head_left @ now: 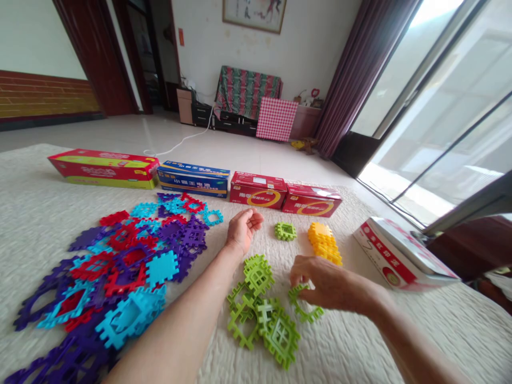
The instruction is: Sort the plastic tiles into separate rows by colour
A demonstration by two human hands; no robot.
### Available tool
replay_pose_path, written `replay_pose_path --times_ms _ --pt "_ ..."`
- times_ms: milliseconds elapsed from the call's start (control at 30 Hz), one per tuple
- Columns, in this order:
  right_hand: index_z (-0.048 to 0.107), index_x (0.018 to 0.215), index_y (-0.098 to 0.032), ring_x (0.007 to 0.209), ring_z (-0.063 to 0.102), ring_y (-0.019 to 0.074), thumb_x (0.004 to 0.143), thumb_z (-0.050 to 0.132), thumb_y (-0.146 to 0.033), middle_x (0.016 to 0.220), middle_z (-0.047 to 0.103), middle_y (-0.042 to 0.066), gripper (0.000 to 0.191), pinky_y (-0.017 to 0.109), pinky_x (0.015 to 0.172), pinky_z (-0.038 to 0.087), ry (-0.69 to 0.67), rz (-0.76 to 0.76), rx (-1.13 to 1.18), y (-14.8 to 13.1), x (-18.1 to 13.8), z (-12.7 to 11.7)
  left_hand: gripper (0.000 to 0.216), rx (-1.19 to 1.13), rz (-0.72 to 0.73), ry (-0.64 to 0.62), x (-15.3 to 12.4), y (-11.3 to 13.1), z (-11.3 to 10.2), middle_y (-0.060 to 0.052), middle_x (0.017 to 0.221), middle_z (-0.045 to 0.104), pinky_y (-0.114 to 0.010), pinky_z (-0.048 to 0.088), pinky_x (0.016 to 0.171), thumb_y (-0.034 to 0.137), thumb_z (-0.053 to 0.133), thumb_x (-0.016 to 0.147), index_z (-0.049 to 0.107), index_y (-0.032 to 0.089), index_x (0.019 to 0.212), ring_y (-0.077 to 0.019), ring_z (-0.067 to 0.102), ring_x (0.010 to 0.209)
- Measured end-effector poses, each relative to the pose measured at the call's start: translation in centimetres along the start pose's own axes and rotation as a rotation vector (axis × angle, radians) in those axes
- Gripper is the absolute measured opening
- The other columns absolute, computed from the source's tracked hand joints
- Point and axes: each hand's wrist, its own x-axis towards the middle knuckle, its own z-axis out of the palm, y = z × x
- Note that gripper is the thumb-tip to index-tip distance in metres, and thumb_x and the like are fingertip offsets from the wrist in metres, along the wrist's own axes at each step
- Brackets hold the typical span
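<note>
My left hand (243, 230) is over the mat with its fingers loosely curled and apart, holding nothing. It is nearest to a small green stack of interlocking tiles (285, 231). My right hand (320, 280) has thumb and fingers closed on the rim of a green interlocking tile (307, 310), which has an open middle. Between my forearms lies a loose heap of green tiles (260, 312), notched along their edges. Beyond my right hand, yellow tiles (325, 245) lie overlapped in a neat row.
Purple, red and blue tiles (162, 269) spread in a big pile at left. Across the far side stand a red and yellow-green box (106, 169), a blue box (194, 180) and two red boxes (258, 191). A white and red box (400, 256) sits at right on the cream mat (360, 333).
</note>
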Motion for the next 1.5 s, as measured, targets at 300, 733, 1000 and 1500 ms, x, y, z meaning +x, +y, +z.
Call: replay_pose_path --times_ms 300,733,1000,1500 --pt "0.052 0.075 -0.019 0.068 0.051 0.0124 0.075 0.055 -0.012 0.078 0.058 0.002 0.007 0.027 0.063 0.039 0.445 0.144 -0.183 1.3 1.5 -1.0 0.013 -0.005 -0.002 0.006 -0.1 0.0 0.1 -0.005 0.066 0.068 -0.024 0.047 0.06 0.02 0.059 0.071 0.062 0.012 0.081 -0.0141 0.065 0.063" --pt "0.055 0.089 -0.019 0.092 0.056 0.0181 0.066 0.055 -0.004 0.099 0.059 0.007 0.028 0.033 0.082 0.047 0.2 -0.029 -0.092 2.8 1.5 1.6 0.014 -0.003 0.004 -0.009 -0.1 -0.1 0.1 -0.005 0.067 0.068 -0.023 0.047 0.058 0.02 0.059 0.072 0.062 0.012 0.082 -0.0143 0.066 0.064" --pt "0.056 0.093 -0.019 0.094 0.057 0.0192 0.071 0.059 -0.011 0.104 0.059 0.007 0.023 0.035 0.083 0.046 0.39 -0.014 -0.135 3.5 4.0 -0.7 0.012 0.016 -0.003 -0.005 -0.3 0.0 0.3 -0.005 0.065 0.067 -0.023 0.047 0.058 0.021 0.06 0.071 0.062 0.012 0.08 -0.0135 0.064 0.062" --pt "0.058 0.098 -0.021 0.09 0.059 0.0161 0.079 0.056 -0.016 0.101 0.062 0.004 0.02 0.033 0.08 0.049 0.479 -0.148 0.057 2.3 4.6 0.7 0.01 -0.055 -0.033 0.023 -0.1 0.3 0.2 -0.005 0.066 0.067 -0.024 0.047 0.059 0.019 0.056 0.075 0.062 0.013 0.081 -0.0142 0.065 0.063"
